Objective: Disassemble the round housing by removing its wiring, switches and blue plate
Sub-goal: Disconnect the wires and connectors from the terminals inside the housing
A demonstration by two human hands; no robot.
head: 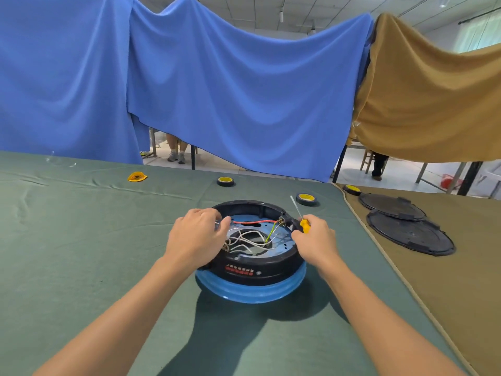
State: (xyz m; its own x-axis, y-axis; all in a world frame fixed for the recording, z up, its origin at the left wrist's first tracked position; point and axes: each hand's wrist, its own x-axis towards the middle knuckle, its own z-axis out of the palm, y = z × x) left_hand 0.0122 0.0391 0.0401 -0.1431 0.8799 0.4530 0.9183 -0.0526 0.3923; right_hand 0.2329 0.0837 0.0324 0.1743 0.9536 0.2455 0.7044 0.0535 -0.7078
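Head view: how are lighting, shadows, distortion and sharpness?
Head view: even, soft light; a dark shadow of the round housing and forearms falls toward the camera on the green cloth; wide-angle bending curves its far edge; the wiring at the left hand and the screwdriver in the right hand are sharp.

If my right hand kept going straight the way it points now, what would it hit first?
Most likely the round housing, at its right rim just ahead of the right hand, though depth is unclear.
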